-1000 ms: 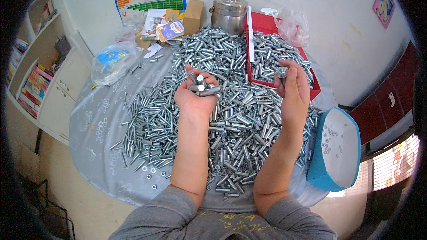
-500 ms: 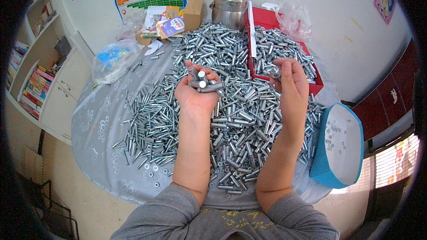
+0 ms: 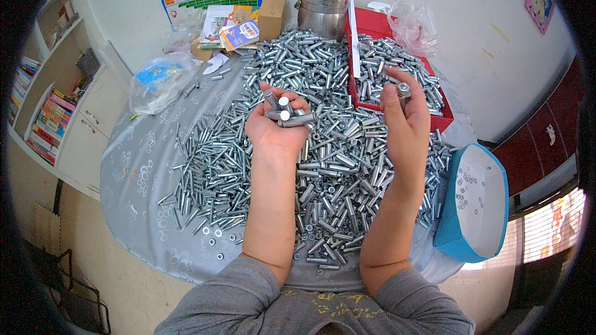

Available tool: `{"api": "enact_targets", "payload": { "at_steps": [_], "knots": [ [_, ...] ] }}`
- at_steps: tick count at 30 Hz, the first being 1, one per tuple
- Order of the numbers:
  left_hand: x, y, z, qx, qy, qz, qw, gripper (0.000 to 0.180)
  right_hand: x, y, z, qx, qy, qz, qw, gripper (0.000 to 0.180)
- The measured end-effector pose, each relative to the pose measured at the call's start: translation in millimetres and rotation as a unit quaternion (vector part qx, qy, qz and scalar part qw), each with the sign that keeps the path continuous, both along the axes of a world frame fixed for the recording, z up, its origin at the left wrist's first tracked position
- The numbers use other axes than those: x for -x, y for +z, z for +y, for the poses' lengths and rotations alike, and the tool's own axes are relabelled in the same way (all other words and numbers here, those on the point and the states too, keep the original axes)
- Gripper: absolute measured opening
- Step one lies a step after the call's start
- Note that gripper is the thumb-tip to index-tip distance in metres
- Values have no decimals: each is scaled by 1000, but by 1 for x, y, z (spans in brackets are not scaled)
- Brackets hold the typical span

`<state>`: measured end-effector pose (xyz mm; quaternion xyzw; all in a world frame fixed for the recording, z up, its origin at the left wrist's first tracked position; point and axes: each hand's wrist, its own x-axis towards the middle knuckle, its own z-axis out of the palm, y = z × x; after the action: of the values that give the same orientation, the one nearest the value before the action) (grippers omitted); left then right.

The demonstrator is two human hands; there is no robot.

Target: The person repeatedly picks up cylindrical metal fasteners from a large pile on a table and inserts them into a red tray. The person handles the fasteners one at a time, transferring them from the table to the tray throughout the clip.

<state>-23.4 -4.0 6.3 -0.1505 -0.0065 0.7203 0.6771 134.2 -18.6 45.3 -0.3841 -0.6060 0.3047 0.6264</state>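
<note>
My left hand (image 3: 277, 131) is palm up, fingers curled around several short, shiny metal cylinders (image 3: 285, 115) that lie across one another in the palm. Their round ends point up and toward me. My right hand (image 3: 406, 108) is raised at the front edge of the red box. Between its thumb and fingers sits a small metal piece with a round end (image 3: 403, 90); the rest of it is hidden by the fingers. Below and between both hands spreads a large heap of loose metal cylinders and rods (image 3: 338, 164) on the grey tablecloth (image 3: 146, 211).
A red box (image 3: 442, 123) full of metal cylinders stands at the back right. The blue bin (image 3: 452, 236) at the right edge has small rings inside. Loose washers (image 3: 212, 242) lie front left. Behind are a steel pot (image 3: 323, 9), a cardboard box (image 3: 271, 17) and a plastic bag (image 3: 160, 84).
The right hand has turned and its fingers have shifted around the metal piece, so its round end now shows between thumb and fingers. The left hand has hardly moved.
</note>
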Motion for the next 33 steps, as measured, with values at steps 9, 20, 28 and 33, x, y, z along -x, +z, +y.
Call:
{"api": "enact_targets", "payload": {
  "at_steps": [9, 20, 28, 33],
  "knots": [
    [1, 0, -1, -12, -1, 0, 1000, 31, 3, -6, 6, -12, -23, 25, 999, 24],
    [2, 1, -3, -11, 5, 0, 1000, 32, 3, -5, 7, 22, 44, 29, 998, 13],
    [3, 6, -5, 8, 17, 11, 1000, 38, -7, -4, 9, 105, 97, 6, 990, 16],
    [4, 1, -4, -20, 5, -8, 1000, 33, 1, -7, 5, 51, 56, 34, 997, 12]
  ]
}}
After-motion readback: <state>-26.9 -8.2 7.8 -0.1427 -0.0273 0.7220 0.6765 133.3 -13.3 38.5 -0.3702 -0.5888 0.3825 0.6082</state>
